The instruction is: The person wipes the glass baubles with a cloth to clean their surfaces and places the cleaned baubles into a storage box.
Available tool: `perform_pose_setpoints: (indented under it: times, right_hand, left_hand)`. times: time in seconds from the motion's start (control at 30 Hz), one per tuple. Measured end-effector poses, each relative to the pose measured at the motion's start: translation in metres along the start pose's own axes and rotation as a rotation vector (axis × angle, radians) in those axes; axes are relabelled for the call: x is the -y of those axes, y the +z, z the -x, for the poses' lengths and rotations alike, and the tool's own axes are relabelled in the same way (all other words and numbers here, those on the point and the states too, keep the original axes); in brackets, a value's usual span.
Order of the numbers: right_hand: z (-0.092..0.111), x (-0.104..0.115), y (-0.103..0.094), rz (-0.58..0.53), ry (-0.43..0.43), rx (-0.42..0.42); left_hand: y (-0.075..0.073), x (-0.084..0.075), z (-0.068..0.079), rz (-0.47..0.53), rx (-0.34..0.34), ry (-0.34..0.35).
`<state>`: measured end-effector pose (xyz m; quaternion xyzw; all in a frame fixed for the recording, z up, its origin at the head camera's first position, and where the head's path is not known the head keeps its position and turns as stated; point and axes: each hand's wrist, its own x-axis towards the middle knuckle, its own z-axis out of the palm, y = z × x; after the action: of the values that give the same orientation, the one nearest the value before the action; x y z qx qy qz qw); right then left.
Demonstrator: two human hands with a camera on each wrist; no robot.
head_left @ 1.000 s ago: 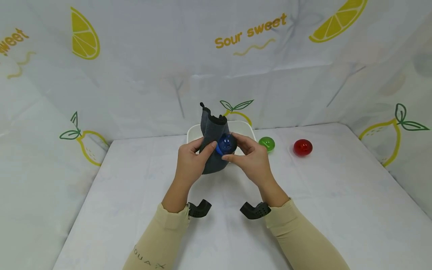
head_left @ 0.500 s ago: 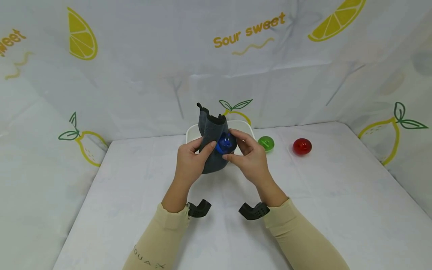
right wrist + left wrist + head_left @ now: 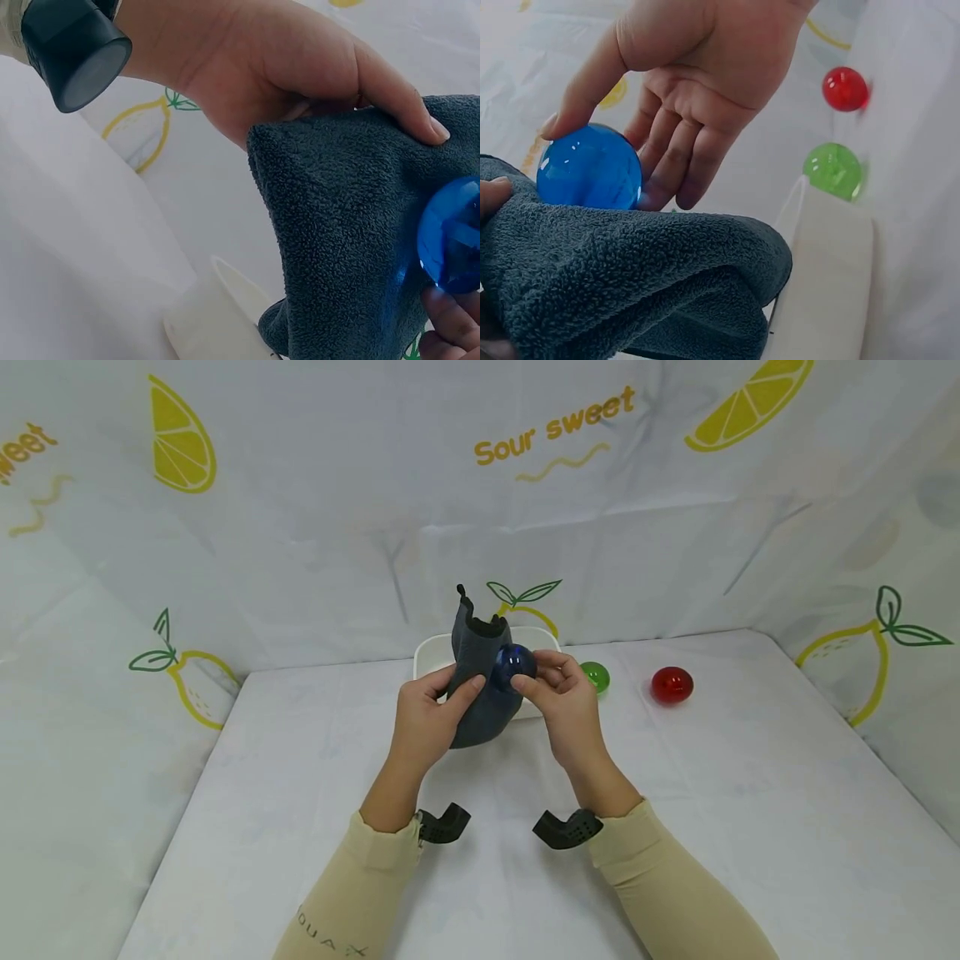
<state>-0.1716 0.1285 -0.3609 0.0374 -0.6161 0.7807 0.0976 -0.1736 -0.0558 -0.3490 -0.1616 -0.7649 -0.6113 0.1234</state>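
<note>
A clear blue ball (image 3: 515,665) rests against a dark grey-blue towel (image 3: 487,714) in front of my chest. My left hand (image 3: 430,708) grips the folded towel, thumb on its near face. With thumb and fingers my right hand (image 3: 567,706) pinches the ball from the right. In the left wrist view the blue ball (image 3: 589,166) sits at the towel's upper edge, the right thumb on top of it and the other fingers behind. The right wrist view shows the left thumb pressing the towel (image 3: 345,225) beside the ball (image 3: 454,236).
Behind the towel stands a white bin (image 3: 431,657), partly hidden. To its right on the white tablecloth lie a green ball (image 3: 597,677), partly behind my right hand, and a red ball (image 3: 672,685). A printed cloth (image 3: 337,543) hangs at the back.
My right hand has shifted its fingers on the blue ball, which has moved slightly up and right against the towel. The towel's top has swung a little right; my left hand keeps its grip.
</note>
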Motion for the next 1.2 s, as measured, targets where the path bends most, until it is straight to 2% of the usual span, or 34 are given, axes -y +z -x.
perform_pose_setpoints:
  times: [0.33,0.53,1.0,1.2]
  right_hand:
    - [-0.0020,-0.0012,0.0002,-0.037,0.013,-0.051]
    - [-0.0018,-0.0012,-0.0010,-0.030,0.031,-0.032]
    - [-0.0009,0.0047,-0.0036,0.133,0.097,0.046]
    - [-0.0014,0.0071,-0.0055,0.087,0.144,0.095]
  left_hand:
    - [0.0023,-0.0020,0.0012,0.037,0.027,0.014]
    - [0.0038,-0.0015,0.0012,0.055,0.020,0.040]
    - [0.0053,-0.0044,0.0020,0.049,0.007,0.021]
    - [0.0047,-0.0060,0.0029,0.068,0.022,0.010]
